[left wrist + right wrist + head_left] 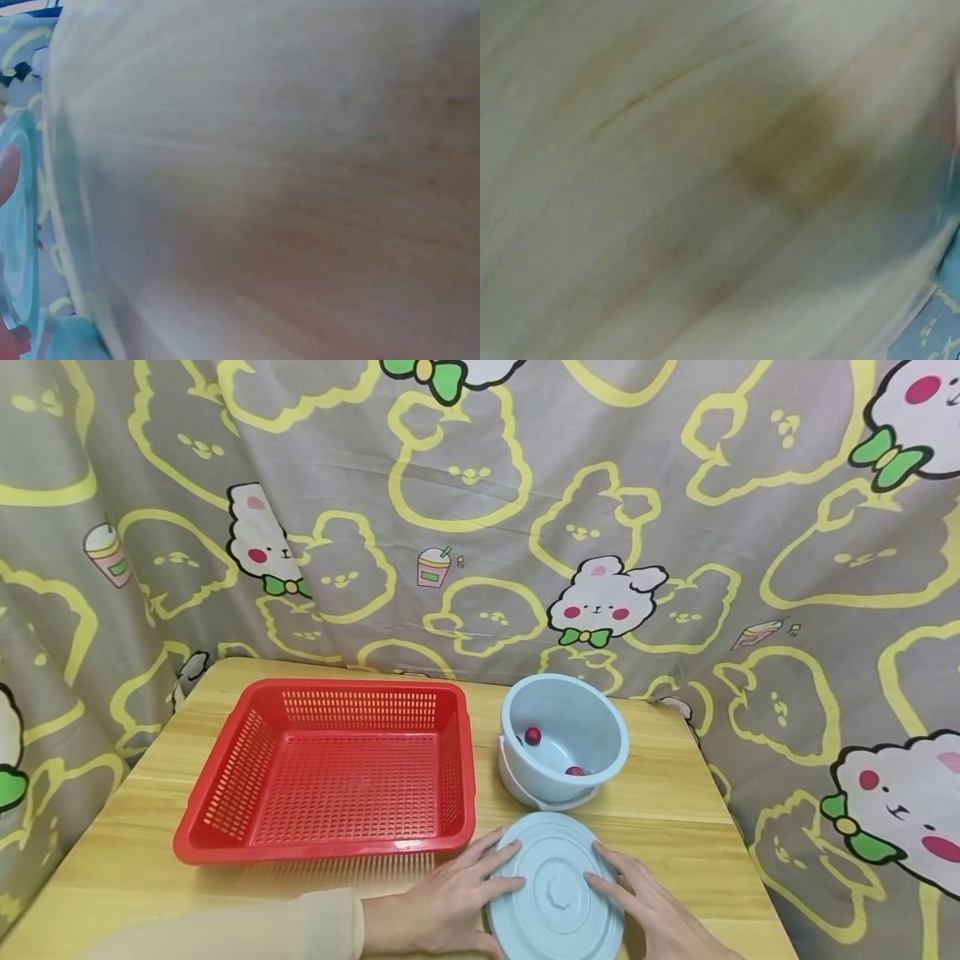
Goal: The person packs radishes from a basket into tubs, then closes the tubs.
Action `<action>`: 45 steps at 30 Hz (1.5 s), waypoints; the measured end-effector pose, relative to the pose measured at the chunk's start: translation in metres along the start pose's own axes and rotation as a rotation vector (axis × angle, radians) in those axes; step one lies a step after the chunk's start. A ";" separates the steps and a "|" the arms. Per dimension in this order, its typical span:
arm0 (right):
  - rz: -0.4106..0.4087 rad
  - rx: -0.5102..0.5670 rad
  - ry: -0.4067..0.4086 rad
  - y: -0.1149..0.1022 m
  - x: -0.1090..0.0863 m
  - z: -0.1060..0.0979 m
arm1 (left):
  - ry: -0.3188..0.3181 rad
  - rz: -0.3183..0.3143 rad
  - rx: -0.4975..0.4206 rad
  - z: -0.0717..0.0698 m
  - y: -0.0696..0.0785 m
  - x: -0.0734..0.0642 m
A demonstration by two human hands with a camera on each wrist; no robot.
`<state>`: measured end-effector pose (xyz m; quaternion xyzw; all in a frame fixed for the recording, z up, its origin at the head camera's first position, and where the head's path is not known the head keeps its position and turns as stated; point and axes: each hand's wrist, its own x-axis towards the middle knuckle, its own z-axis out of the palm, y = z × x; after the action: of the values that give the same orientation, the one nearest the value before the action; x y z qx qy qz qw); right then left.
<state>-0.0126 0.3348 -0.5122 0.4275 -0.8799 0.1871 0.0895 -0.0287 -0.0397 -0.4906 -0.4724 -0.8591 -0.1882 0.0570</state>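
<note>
A round light-blue lid (557,893) with a small raised knob is at the front of the table, between both hands. My left hand (453,897) grips its left side, fingers spread over the rim and thumb lower at the edge. On the opposite side my right hand (648,902) holds the rim with its fingertips on top; its thumb is hidden. Just behind the lid stands a light-blue bucket (512,777), uncovered, with a dark red ball (532,736) and another red ball (574,771) inside. The left wrist view catches the lid (26,217) at its left edge.
A red perforated plastic basket (330,852) stands on the wooden table (675,810) left of the bucket. Behind and beside the table hangs a grey curtain (480,610) with cartoon animals. The right wrist view is mostly blurred tabletop (667,187).
</note>
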 end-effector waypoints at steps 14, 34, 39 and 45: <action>-0.149 0.062 0.124 -0.008 0.022 -0.012 | 0.007 0.039 0.025 -0.037 0.003 -0.008; -0.207 -0.047 0.198 -0.019 0.072 -0.067 | 0.266 0.152 0.169 -0.082 -0.008 0.008; -0.205 -0.070 0.193 -0.014 0.083 -0.079 | 0.280 0.156 0.152 -0.091 -0.016 0.017; -0.180 -0.096 0.164 -0.005 0.092 -0.091 | 0.276 0.151 0.113 -0.099 -0.028 0.028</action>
<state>-0.0656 0.3026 -0.3981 0.4830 -0.8358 0.1704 0.1979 -0.0749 -0.0686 -0.3993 -0.5015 -0.8143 -0.1978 0.2152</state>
